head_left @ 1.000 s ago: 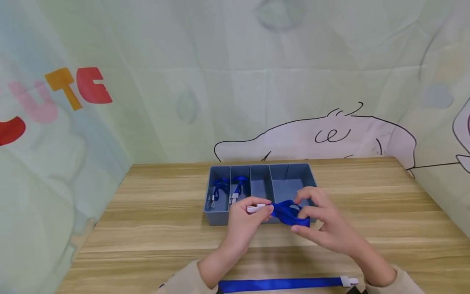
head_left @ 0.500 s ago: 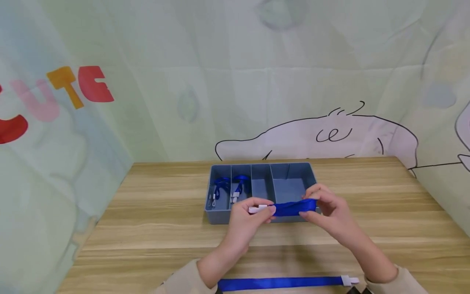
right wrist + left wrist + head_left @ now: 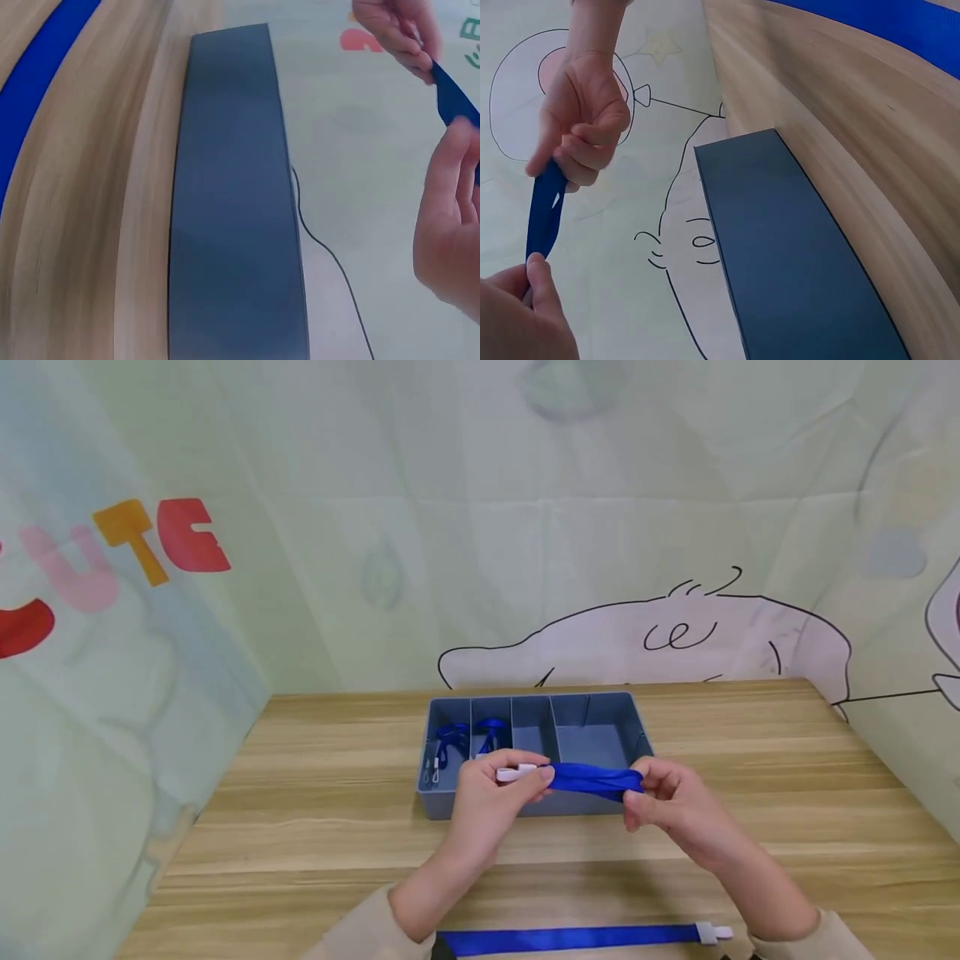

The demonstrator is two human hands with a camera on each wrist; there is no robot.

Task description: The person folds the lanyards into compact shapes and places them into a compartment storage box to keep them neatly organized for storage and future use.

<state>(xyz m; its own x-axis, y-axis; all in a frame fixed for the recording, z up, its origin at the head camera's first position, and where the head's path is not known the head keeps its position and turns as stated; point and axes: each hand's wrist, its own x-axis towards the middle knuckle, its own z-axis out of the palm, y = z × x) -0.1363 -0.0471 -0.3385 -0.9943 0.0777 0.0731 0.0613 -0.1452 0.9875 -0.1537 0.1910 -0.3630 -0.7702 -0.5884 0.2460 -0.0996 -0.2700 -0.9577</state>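
The left hand (image 3: 480,802) pinches a folded blue lanyard (image 3: 588,778) beside its white clip (image 3: 519,772), thumb on top. The right hand (image 3: 686,810) grips the strap's other end between thumb and curled fingers, so the band lies stretched almost level between the two. Both forearms, in beige sleeves (image 3: 375,927), come in from the near corners and angle toward each other, the hands raised off the surface (image 3: 315,827). In the head view the held lanyard crosses the near wall of a blue-grey divided tray (image 3: 450,804). A coiled lanyard (image 3: 452,739) lies in the tray's leftmost compartment and a second coil (image 3: 491,729) in the next, partly hidden by the left hand. Nearest the person, a flat blue lanyard (image 3: 577,938) runs sideways, its white end piece (image 3: 708,933) to the right. Behind, colourful letters (image 3: 127,531) on the printed backdrop (image 3: 337,593) read "CUTE", the C cut by the picture's edge
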